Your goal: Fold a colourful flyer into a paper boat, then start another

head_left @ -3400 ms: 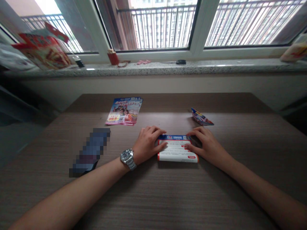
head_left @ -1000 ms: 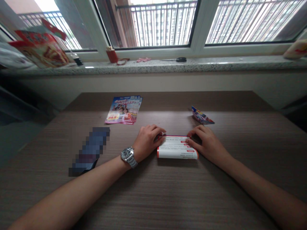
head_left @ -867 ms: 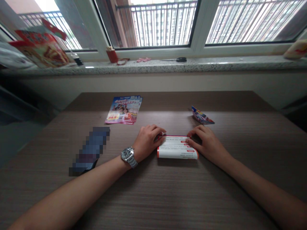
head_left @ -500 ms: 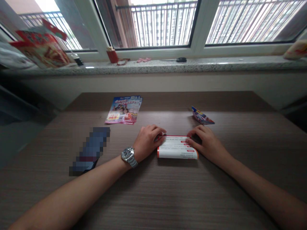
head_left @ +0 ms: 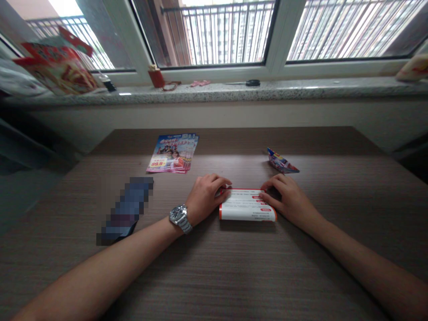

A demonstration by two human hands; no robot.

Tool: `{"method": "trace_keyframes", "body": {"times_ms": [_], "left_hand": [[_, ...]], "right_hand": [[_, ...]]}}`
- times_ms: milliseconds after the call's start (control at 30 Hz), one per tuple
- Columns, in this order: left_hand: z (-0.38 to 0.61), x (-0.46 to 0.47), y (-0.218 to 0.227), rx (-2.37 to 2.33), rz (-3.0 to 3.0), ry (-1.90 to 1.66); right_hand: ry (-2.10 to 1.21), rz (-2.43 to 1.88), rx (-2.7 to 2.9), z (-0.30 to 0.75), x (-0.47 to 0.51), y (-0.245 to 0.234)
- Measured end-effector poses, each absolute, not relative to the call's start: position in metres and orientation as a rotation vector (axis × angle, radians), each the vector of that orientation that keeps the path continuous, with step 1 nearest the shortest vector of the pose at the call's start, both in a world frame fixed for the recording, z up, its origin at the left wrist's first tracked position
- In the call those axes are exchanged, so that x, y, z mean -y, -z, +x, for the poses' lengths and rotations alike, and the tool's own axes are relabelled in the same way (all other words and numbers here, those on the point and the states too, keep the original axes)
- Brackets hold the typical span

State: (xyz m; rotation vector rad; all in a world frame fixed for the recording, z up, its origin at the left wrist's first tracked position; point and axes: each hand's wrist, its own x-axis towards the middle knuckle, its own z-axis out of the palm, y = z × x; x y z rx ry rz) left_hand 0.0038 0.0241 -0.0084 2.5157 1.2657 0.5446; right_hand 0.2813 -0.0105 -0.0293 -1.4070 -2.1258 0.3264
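A folded white leaflet with red edges (head_left: 246,208) lies on the wooden table (head_left: 214,267) in front of me. My left hand (head_left: 204,197), with a metal watch on the wrist, has its fingers curled onto the leaflet's left end and far-left corner. My right hand (head_left: 289,199) presses its fingertips onto the leaflet's right end. Both hands hold the fold flat against the table.
A stack of colourful flyers (head_left: 173,153) lies at the far left of the table, and a folded paper boat (head_left: 281,162) sits beyond my right hand. A blurred dark object (head_left: 126,210) lies left of my forearm. The stone windowsill (head_left: 301,91) holds bags, a red item and scissors.
Since 3.4 s ago the leaflet's far blue strip has been folded over, so the leaflet is narrower. Over the last second my hands have stayed pressed on it.
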Motion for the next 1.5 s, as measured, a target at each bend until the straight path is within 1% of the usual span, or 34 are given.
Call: {"method": "trace_keyframes", "body": {"times_ms": [867, 1267, 1500], "left_hand": [[0.0031, -0.0235, 0.0103, -1.236, 2.578, -0.54], [0.0042, -0.0234, 0.0091, -1.242, 2.616, -0.527], [0.0049, -0.0267, 0.0126, -1.085, 2.694, -0.541]], "right_hand": [[-0.313, -1.404, 2.137, 0.2808, 0.0111, 0.027], [-0.241, -1.234, 2.284, 0.2828, 0.0098, 0.0321], [-0.238, -1.245, 2.258, 0.2823, 0.0087, 0.0323]]}}
